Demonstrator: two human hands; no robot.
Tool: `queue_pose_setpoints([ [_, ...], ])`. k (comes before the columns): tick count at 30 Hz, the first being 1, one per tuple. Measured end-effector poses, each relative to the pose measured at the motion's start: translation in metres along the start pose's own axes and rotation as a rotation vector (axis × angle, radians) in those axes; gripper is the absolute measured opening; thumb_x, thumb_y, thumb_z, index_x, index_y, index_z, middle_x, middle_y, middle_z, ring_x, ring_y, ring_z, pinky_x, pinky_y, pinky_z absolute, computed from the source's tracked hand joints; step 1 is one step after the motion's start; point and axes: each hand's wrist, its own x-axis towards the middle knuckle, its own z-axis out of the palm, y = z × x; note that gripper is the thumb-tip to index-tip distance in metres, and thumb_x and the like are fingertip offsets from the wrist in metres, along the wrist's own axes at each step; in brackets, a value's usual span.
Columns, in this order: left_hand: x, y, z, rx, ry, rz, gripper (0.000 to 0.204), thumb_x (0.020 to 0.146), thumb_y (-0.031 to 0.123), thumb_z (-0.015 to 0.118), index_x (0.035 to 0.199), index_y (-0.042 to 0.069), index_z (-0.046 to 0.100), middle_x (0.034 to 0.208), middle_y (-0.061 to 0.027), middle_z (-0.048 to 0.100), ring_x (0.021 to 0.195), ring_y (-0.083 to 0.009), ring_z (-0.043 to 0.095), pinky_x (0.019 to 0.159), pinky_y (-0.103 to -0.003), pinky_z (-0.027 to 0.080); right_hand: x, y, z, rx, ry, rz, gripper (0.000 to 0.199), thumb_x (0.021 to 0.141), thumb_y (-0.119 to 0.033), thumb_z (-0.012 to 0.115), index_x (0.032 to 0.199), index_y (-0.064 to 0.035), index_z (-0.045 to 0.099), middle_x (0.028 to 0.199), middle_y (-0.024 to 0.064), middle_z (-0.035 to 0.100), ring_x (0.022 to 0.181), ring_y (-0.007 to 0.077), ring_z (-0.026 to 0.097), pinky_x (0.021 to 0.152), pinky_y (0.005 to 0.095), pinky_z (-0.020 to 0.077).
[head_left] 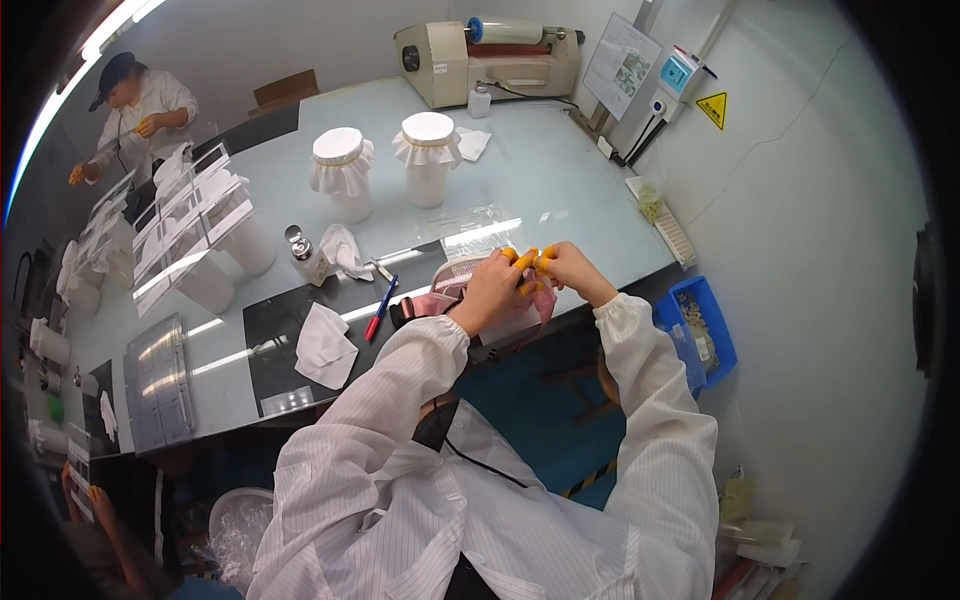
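White striped sleeves point(400, 400) of a lab coat fill the lower frame, nearest the lens. Both forearms reach up to the near edge of the pale desk point(560, 190). Left hand point(492, 290) and right hand point(565, 268) meet there, fingertips capped in orange finger cots point(528, 260). Both are closed in a pinch on a thin pink sheet point(545, 300) that hangs between and just below them; its exact shape is mostly hidden by the fingers. It looks light, limp and easily creased: best held by its edges with fingertips only, not squeezed flat. Just under the left hand sits a round white meshed piece point(455, 272).

On the desk to the left: a red-and-blue pen point(381, 308), a white wipe point(325, 345) and a small metal-capped bottle point(303, 255). Further back, two white jars with cloth covers point(385, 165). A co-worker in a white coat point(140, 110) stands far left.
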Motion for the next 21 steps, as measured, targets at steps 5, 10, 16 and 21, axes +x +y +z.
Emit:
queue_pose_setpoints([
  [5,0.007,-0.012,0.012,0.006,0.013,-0.077,0.022,0.070,0.021,0.061,0.087,0.008,0.062,0.073,-0.0104,0.052,0.073,-0.0258,0.052,0.065,-0.034,0.044,-0.001,-0.005,-0.002,-0.105,0.047,-0.095,0.024,0.082,-0.018,0.050,0.079,0.0044,0.058,0.058,0.0030,0.051,0.046,0.0086,0.045,0.041,0.0222,0.0375],
  [10,0.013,-0.011,0.010,-0.009,-0.019,-0.072,0.018,0.070,0.017,0.060,0.085,0.006,0.063,0.074,-0.0104,0.053,0.074,-0.0262,0.052,0.064,-0.034,0.044,-0.003,0.011,-0.006,0.121,0.007,-0.130,0.021,0.083,-0.016,0.050,0.084,0.0040,0.058,0.064,0.0047,0.056,0.051,0.0088,0.048,0.047,0.0223,0.0403],
  [16,0.012,-0.019,0.010,-0.114,-0.006,-0.126,0.017,0.069,0.015,0.061,0.081,0.003,0.064,0.075,-0.0114,0.057,0.073,-0.0272,0.052,0.065,-0.034,0.044,-0.012,0.035,0.016,-0.159,0.238,-0.462,0.020,0.077,-0.010,0.056,0.093,0.0018,0.057,0.078,0.0110,0.060,0.071,0.0204,0.057,0.066,0.0276,0.0454],
  [21,0.011,-0.014,0.011,-0.130,0.077,-0.129,0.015,0.070,0.014,0.061,0.078,0.002,0.064,0.071,-0.0113,0.057,0.069,-0.0262,0.051,0.062,-0.034,0.043,-0.008,0.041,0.020,-0.244,0.315,-0.359,0.021,0.073,-0.007,0.058,0.091,0.0028,0.059,0.083,0.0185,0.060,0.076,0.0298,0.058,0.069,0.0322,0.0459],
])
